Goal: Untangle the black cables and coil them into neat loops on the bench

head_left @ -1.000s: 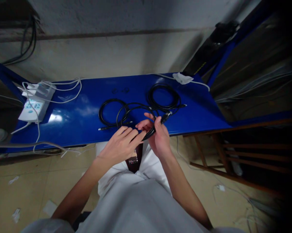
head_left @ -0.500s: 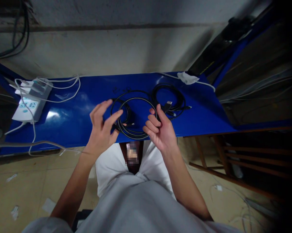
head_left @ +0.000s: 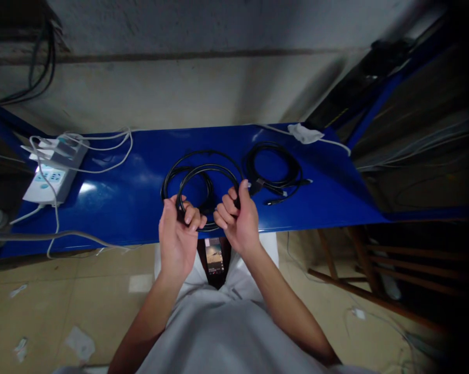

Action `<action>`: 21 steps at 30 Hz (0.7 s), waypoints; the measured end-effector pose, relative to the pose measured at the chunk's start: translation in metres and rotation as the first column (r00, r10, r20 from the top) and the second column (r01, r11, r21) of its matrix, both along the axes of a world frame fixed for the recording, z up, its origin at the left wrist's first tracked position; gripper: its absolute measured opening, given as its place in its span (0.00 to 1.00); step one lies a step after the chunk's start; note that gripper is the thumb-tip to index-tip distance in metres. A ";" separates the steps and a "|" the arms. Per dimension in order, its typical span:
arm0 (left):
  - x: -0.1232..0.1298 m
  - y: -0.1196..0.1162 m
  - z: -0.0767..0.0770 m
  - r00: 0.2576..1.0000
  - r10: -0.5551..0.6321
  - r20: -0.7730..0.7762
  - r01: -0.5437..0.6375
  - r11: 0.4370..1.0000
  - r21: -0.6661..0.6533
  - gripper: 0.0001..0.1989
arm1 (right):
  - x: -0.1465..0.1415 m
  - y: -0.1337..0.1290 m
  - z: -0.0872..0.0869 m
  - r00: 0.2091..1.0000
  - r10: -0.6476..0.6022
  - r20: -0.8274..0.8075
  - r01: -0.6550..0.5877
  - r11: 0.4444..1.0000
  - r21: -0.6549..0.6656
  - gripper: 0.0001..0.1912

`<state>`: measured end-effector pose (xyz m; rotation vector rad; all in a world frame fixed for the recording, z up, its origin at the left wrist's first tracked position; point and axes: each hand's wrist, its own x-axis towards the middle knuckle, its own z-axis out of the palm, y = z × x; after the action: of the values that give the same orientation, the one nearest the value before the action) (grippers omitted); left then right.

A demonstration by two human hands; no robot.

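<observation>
While the left hand (head_left: 177,238) grips the left side of a black cable coil (head_left: 209,167), the right hand (head_left: 241,222) clasps its right side. Hands apart, coil between them at the front of the blue table (head_left: 117,210). Second coil (head_left: 295,169) lies on the tabletop, beyond the right hand.

two hands (head_left: 240,223), three black cable coils (head_left: 295,170), one power strip (head_left: 47,184), one phone (head_left: 214,255)
</observation>
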<state>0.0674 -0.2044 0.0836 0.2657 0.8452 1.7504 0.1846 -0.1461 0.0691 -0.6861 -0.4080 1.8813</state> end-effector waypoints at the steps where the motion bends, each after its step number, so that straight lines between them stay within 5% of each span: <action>1: 0.000 0.000 0.000 1.000 0.028 -0.013 -0.028 1.000 0.000 0.21 | -0.004 -0.002 -0.002 1.000 0.010 0.016 -0.010 1.000 0.024 0.32; 7: -0.028 0.002 -0.006 0.990 0.107 -0.092 -0.108 0.994 -0.006 0.21 | -0.009 0.000 -0.007 0.989 0.109 0.102 -0.121 0.985 0.121 0.26; 12: -0.057 0.010 -0.021 0.954 0.037 -0.298 -0.042 0.999 -0.008 0.23 | -0.012 0.022 -0.011 0.976 0.133 0.171 -0.162 0.972 0.170 0.27; 15: -0.082 0.025 -0.036 0.803 0.012 -0.596 -0.043 0.998 -0.037 0.34 | -0.019 0.030 -0.016 0.973 0.125 0.196 -0.160 0.971 0.176 0.27; 21: -0.137 0.076 -0.051 0.320 -0.203 -0.925 0.085 0.979 -0.186 0.35 | -0.030 0.036 -0.027 0.969 0.128 0.211 -0.164 0.974 0.159 0.29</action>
<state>-0.0701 -0.1288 0.0330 1.3740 1.6817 1.2333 0.1551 -0.1099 0.0424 -0.7441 -0.7631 1.8928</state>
